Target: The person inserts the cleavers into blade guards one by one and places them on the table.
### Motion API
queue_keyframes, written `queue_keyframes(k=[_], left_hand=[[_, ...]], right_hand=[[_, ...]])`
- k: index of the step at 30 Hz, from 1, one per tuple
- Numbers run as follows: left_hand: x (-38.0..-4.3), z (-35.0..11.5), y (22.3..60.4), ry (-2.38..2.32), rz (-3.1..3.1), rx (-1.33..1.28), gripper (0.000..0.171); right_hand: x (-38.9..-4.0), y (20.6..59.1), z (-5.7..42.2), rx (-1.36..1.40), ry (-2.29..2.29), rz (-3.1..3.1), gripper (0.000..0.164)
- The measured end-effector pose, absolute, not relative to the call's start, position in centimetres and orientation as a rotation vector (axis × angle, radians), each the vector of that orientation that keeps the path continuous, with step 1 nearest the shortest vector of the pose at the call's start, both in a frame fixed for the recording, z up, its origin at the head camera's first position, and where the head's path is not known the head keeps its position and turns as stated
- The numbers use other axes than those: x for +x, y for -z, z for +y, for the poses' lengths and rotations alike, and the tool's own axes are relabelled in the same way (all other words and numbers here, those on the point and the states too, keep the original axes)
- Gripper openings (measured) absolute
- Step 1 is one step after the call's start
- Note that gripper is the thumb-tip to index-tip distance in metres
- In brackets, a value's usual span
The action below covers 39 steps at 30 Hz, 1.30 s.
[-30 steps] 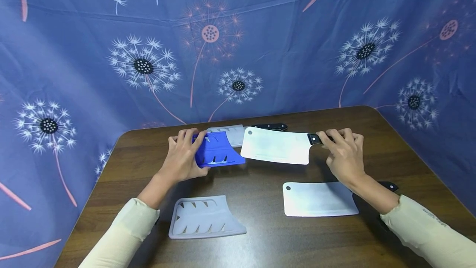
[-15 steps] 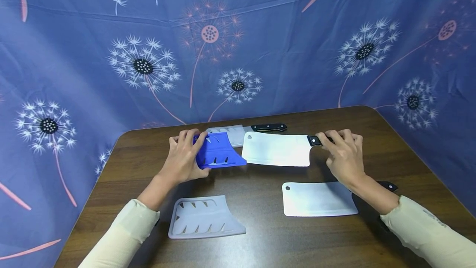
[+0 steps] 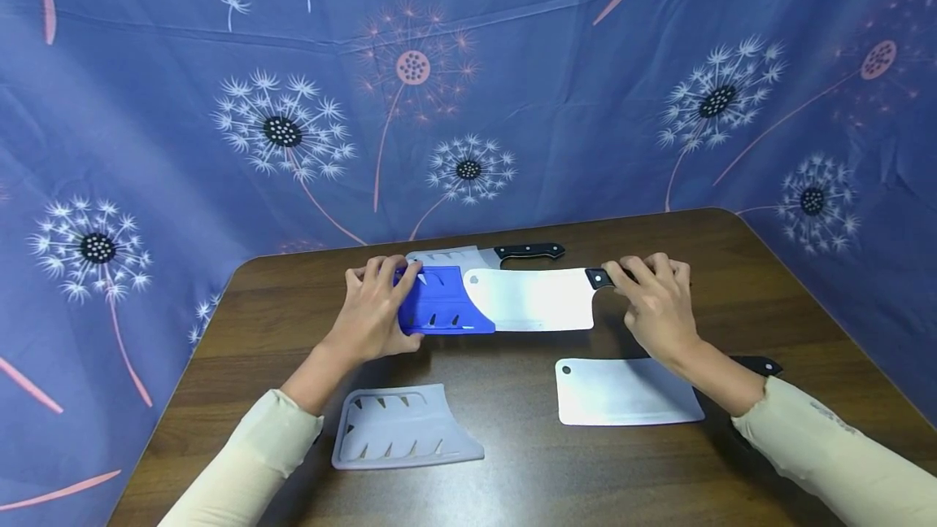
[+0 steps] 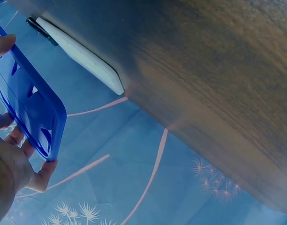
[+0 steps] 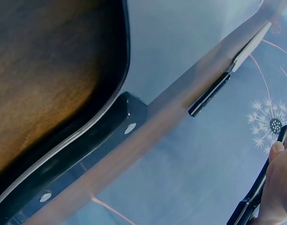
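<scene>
My left hand (image 3: 369,311) grips the closed end of a blue blade sheath (image 3: 442,303), thumb below and fingers above. In the left wrist view, fingertips hold both long edges of the blue sheath (image 4: 28,98). My right hand (image 3: 657,303) holds a cleaver (image 3: 534,301) by its black handle, its broad blade pointing left. The blade's end meets the sheath's curved mouth, and its lower corner is hidden by the blue plastic. How far it is inside I cannot tell. Both are raised over the table. The right wrist view shows part of the right hand (image 5: 277,187) on the handle.
A second cleaver (image 3: 625,393) lies on the wooden table (image 3: 527,470) under my right forearm. At front left lies a pale grey sheath (image 3: 406,429). Along the back edge rests a black-handled knife (image 3: 530,250) in a whitish sheath. A blue dandelion-print cloth (image 3: 556,104) hangs behind.
My left hand has moved slightly right with the blue sheath, and my right hand has moved left with the cleaver. The gap between blade and sheath has closed.
</scene>
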<state>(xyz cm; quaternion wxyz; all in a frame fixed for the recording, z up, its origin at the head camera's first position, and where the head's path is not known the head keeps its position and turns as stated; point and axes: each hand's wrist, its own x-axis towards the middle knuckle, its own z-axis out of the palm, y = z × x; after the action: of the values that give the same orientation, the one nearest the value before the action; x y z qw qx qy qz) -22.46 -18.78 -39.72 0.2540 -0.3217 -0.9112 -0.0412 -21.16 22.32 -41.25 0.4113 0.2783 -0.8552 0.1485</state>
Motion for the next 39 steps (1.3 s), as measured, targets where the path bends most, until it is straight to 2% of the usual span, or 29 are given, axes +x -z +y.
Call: queue_keyframes(k=[5, 13, 19, 39], left_hand=[[-22.4, -18.7, 39.6, 0.103, -2.471, -0.873, 0.102], [-21.8, -17.4, 39.7, 0.016, -2.452, -0.942, 0.104], [-21.8, -16.7, 39.5, 0.036, -2.473, -0.893, 0.105], [-21.6, -16.7, 39.2, 0.004, -2.540, -0.855, 0.105]], right_hand=[[-21.5, 41.2, 22.3, 0.720, -0.401, -2.146, 0.065], [-21.5, 41.5, 21.4, 0.772, -0.346, -2.179, 0.057], [-21.3, 41.9, 20.6, 0.742, -0.397, -2.178, 0.055], [-22.4, 41.1, 20.5, 0.826, -0.470, -2.155, 0.067]])
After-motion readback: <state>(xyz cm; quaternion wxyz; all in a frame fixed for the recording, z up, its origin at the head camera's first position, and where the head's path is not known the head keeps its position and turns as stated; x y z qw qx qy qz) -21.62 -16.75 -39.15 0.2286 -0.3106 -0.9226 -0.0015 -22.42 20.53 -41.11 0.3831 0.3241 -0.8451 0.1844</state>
